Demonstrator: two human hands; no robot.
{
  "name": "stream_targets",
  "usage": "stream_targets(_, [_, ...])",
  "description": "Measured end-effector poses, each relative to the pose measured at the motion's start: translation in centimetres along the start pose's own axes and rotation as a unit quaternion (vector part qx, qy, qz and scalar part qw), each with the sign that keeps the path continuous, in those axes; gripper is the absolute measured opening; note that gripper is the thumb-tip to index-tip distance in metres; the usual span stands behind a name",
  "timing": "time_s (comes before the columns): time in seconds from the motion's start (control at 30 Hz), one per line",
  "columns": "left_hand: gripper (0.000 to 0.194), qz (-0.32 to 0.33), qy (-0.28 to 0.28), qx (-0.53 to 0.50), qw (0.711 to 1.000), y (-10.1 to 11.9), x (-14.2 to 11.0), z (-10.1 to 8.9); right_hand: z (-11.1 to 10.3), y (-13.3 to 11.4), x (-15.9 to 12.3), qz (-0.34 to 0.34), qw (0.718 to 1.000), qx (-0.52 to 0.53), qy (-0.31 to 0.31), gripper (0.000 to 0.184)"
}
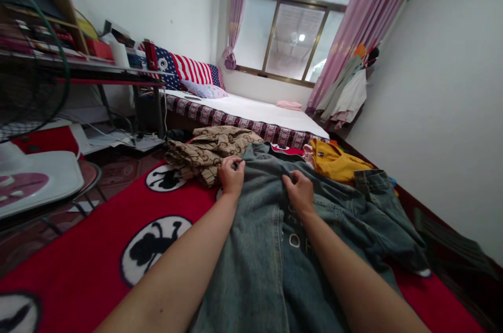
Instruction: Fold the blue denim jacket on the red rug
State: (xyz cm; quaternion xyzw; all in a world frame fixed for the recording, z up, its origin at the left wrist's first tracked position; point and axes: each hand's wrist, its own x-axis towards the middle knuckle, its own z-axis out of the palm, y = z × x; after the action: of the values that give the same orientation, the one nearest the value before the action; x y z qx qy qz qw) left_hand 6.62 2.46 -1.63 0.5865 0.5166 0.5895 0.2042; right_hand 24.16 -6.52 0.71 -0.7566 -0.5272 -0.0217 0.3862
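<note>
A blue-green denim jacket lies spread out before me, with pale letters on its cloth and one sleeve stretched to the right. At its upper left edge, my left hand is closed, thumb and fingers pinching the denim. Nearer the middle, my right hand has its fingers curled and pressed together on a fold of the same jacket. My right forearm covers part of the lettering. Just beyond my left hand sits a rumpled tan patterned garment.
Under the clothes is a red blanket with white round prints. A yellow garment lies at the back right. Behind stands a bed below the window. A cluttered desk, a fan and a stool are on the left.
</note>
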Motion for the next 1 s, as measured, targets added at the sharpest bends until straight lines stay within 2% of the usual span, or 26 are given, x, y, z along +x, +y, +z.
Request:
stream_targets(0.1, [0.008, 0.009, -0.033, -0.074, 0.997, 0.1, -0.2, 0.1, 0.1, 0.4, 0.1, 0.039, 0.994, -0.088, -0.048, 0.023])
stream_targets(0.17, [0.008, 0.004, -0.053, -0.074, 0.996, 0.2, -0.4, 0.3, 0.2, 0.2, 1.5, 0.038, 0.991, -0.115, -0.057, 0.017])
stream_targets(0.3, [0.006, 0.014, -0.079, -0.087, 0.993, 0.4, -0.6, 0.3, 1.3, -1.5, 5.9, -0.024, 0.999, -0.033, -0.019, 0.030])
stream_targets(0.37, [0.005, 0.036, -0.103, -0.102, 0.989, 0.5, -0.6, 0.1, 2.3, -2.5, 7.6, -0.055, 0.997, 0.009, -0.057, 0.033])
stream_targets(0.43, [0.005, 0.053, -0.123, -0.110, 0.985, 0.6, -0.6, 0.0, 3.1, -3.2, 8.5, -0.081, 0.989, -0.003, -0.122, 0.035])
stream_targets(0.5, [0.006, 0.056, -0.135, -0.110, 0.983, 0.7, -0.6, -0.1, 3.4, -3.6, 8.7, -0.104, 0.981, -0.033, -0.160, 0.028])
stream_targets(0.53, [0.007, 0.052, -0.136, -0.104, 0.984, 0.7, -0.6, -0.2, 3.3, -3.7, 8.7, -0.109, 0.982, -0.042, -0.146, 0.022])
stream_targets(0.6, [0.009, 0.045, -0.130, -0.081, 0.987, 0.7, -0.6, -0.1, 3.1, -3.1, 8.5, -0.082, 0.994, -0.043, -0.052, 0.021])
stream_targets(0.67, [0.010, 0.040, -0.118, -0.045, 0.991, 0.6, -0.7, 0.2, 2.7, -1.9, 8.1, -0.002, 0.997, -0.043, 0.057, 0.032])
stream_targets(0.7, [0.009, 0.036, -0.111, -0.029, 0.993, 0.5, -0.7, 0.3, 2.5, -1.2, 8.0, 0.043, 0.994, -0.043, 0.089, 0.036])
stream_targets(0.77, [0.013, 0.022, -0.101, -0.006, 0.995, 0.3, -0.7, 0.6, 2.2, 0.3, 7.7, 0.101, 0.989, -0.048, 0.097, 0.037])
stream_targets(0.8, [0.017, 0.014, -0.100, 0.001, 0.995, 0.3, -0.8, 0.7, 2.0, 0.7, 7.6, 0.103, 0.989, -0.047, 0.091, 0.034])
stream_targets(0.9, [0.029, 0.011, -0.106, 0.001, 0.994, 0.4, -0.9, 0.8, 1.7, 0.0, 7.2, 0.012, 0.995, -0.012, 0.096, 0.026])
stream_targets(1.0, [0.034, 0.023, -0.086, -0.008, 0.996, 0.7, -0.9, 0.4, 1.5, -3.5, 6.5, -0.165, 0.978, 0.030, 0.120, 0.024])
